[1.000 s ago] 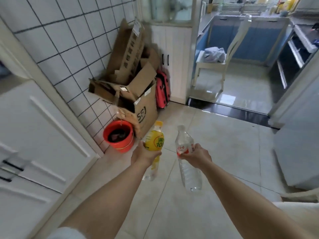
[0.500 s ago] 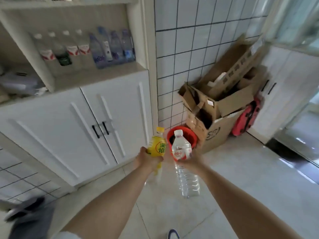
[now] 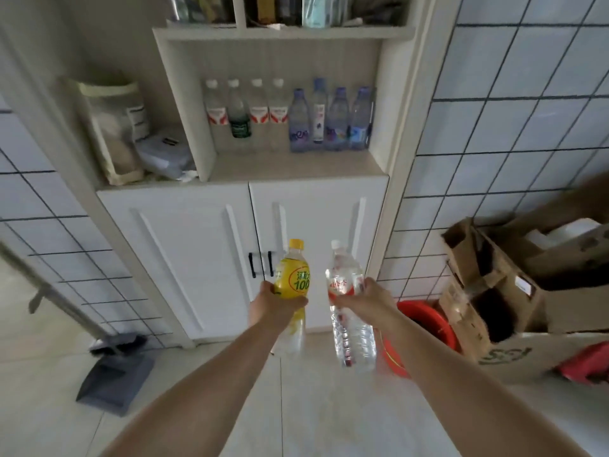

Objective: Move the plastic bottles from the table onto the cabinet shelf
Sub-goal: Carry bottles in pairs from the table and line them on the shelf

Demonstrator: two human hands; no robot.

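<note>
The left hand (image 3: 271, 305) gripped a yellow bottle (image 3: 294, 282) around its label, and the right hand (image 3: 365, 300) gripped a clear water bottle (image 3: 349, 311) at its red label, both upright and held side by side in front of the white cabinet doors (image 3: 204, 258). Above them, the cabinet shelf (image 3: 296, 164) carried a row of bottles (image 3: 286, 117) along its back.

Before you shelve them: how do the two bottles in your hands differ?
The yellow-labelled bottle, gripped by the left hand, has a yellow cap and wide yellow label; the clear bottle in the right hand has a white cap and narrow red-and-white label. The clear bottle looks longer and ribbed. Both are plastic, held roughly upright by their upper bodies, below the shelf.
</note>
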